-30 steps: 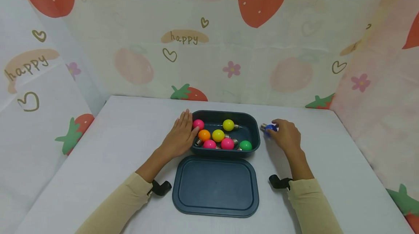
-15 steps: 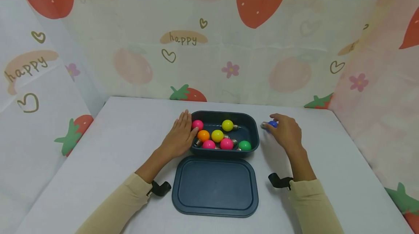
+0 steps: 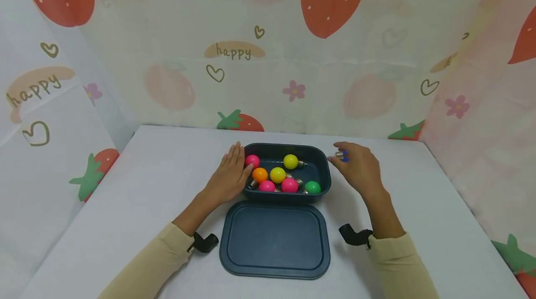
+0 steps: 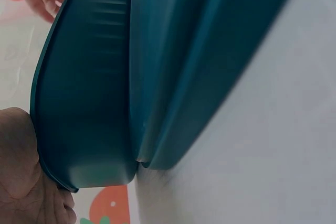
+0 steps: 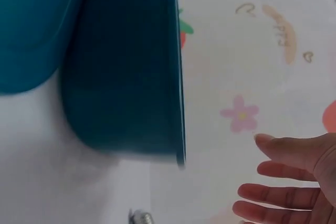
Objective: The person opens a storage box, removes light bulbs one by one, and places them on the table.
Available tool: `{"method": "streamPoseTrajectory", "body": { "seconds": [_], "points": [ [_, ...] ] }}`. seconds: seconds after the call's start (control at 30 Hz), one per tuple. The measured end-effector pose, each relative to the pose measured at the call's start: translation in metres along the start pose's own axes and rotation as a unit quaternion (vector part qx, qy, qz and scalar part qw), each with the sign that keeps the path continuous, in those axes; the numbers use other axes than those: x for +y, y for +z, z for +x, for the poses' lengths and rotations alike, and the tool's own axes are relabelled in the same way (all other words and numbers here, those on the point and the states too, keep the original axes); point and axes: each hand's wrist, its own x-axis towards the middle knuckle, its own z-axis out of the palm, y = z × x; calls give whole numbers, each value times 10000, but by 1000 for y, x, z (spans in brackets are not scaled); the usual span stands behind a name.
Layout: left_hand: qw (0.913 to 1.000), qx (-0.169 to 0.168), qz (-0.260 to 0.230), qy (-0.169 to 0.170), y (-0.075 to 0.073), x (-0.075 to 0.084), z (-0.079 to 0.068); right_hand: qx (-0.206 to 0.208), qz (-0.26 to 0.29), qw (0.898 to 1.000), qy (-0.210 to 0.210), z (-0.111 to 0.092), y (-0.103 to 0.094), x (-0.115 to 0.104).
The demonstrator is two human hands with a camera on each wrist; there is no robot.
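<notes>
In the head view my left hand (image 3: 226,176) lies straight-fingered along the left side of a dark blue-grey box (image 3: 316,152), its thumb at the rim. The left wrist view also has this hand (image 4: 21,156) against the box wall. Pink, yellow, orange and green light bulbs (image 3: 278,175) lie inside the box. My right hand (image 3: 358,166) hovers by the box's right end, thumb and fingers apart. Beneath it is a blue light bulb (image 3: 340,155), partly hidden by the hand. In the right wrist view the bulb's metal base (image 5: 140,217) shows below the hand (image 5: 299,182), which holds nothing.
A flat blue-grey lid (image 3: 275,241) lies on the white table (image 3: 176,150) in front of the box. Behind stands a cloth backdrop (image 3: 326,62) printed with strawberries. Black camera mounts (image 3: 355,235) stick out from both wrists.
My right hand has come away from the blue light bulb and shifted left towards the box, its fingers spreading. The left hand and the box stay in place.
</notes>
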Motion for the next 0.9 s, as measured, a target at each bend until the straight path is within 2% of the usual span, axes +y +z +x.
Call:
{"method": "streamPoseTrajectory", "body": {
  "seconds": [0.37, 0.53, 0.73, 0.9],
  "points": [
    [10000, 21, -21, -12, 1, 0, -1, -451, -170, 9984, -299, -3, 14, -20],
    [10000, -26, -45, -17, 3, -1, 0, -630, -52, 9966, -528, -6, 17, -25],
    [9999, -46, -98, -17, 1, -1, 0, -1025, 324, 9905, -854, -4, 24, -30],
    [10000, -27, -87, -1, 0, 0, 0, -1472, 170, 9824, -1136, -2, 33, -34]
  ]
}}
